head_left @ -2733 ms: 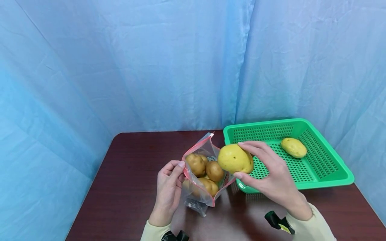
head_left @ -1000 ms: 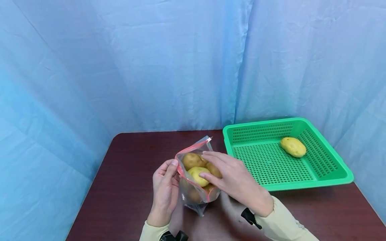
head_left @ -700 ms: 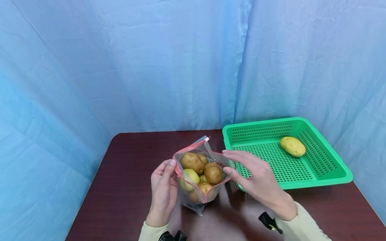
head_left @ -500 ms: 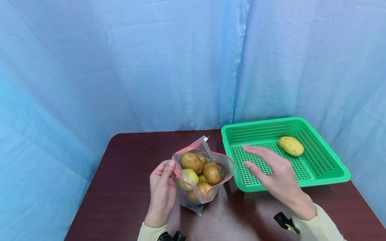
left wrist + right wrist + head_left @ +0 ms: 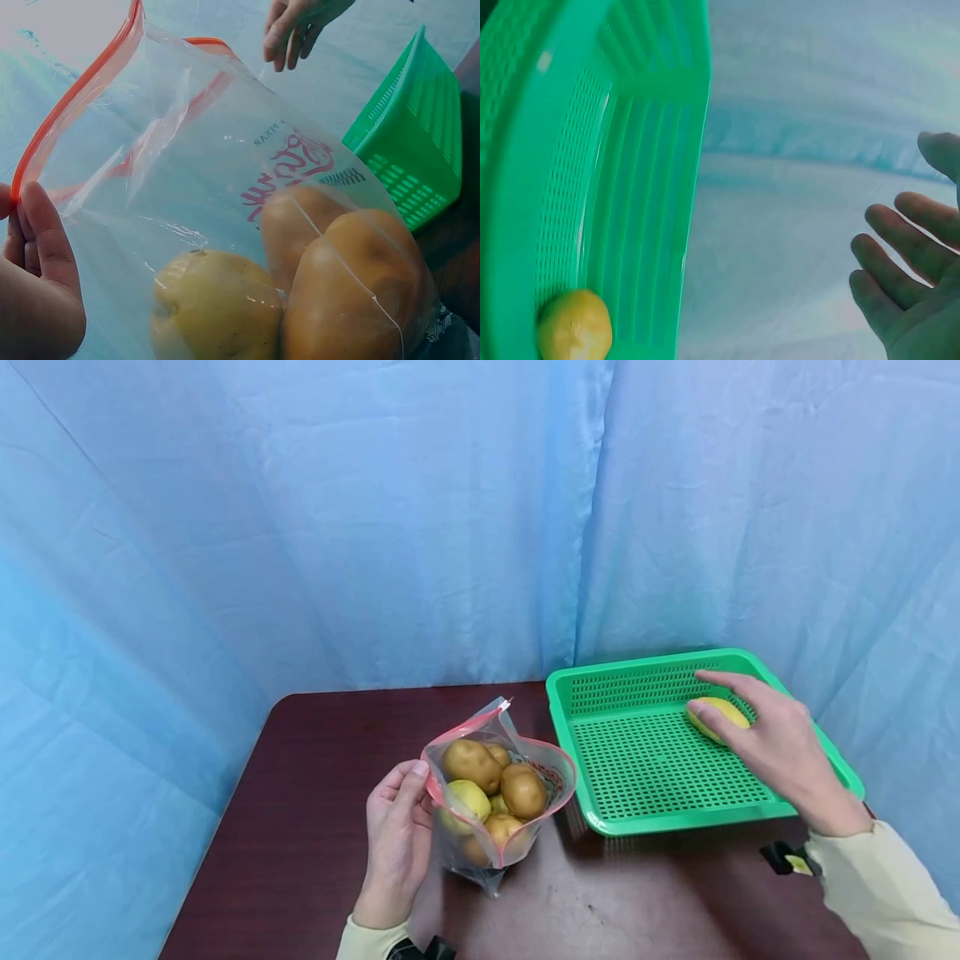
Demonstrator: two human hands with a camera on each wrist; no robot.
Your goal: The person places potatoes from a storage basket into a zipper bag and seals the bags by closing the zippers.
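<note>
A clear zip bag [image 5: 552,763] with a pink-red zip edge stands on the table, its mouth spread wide. My left hand [image 5: 399,839] pinches the bag's left edge between thumb and fingers. Inside lie several brownish potatoes [image 5: 523,792] and a yellower potato [image 5: 467,798]; red printing shows on the bag in the left wrist view. Over the right part of the green basket [image 5: 592,823], my right hand [image 5: 787,752] spreads thumb and fingers around a single yellow potato [image 5: 733,711], partly hidden by the thumb. In the right wrist view, that potato [image 5: 576,327] appears apart from the fingers.
The basket's slotted wall [image 5: 431,135] rises just right of the bag. A dark reddish-brown table [image 5: 337,760] lies beneath everything. Blue curtains [image 5: 420,527] hang behind and at both sides.
My right hand brought a yellow potato into the bag, released it and withdrew. It has since moved right, over the potato in the basket. My left hand keeps pinching the bag.
</note>
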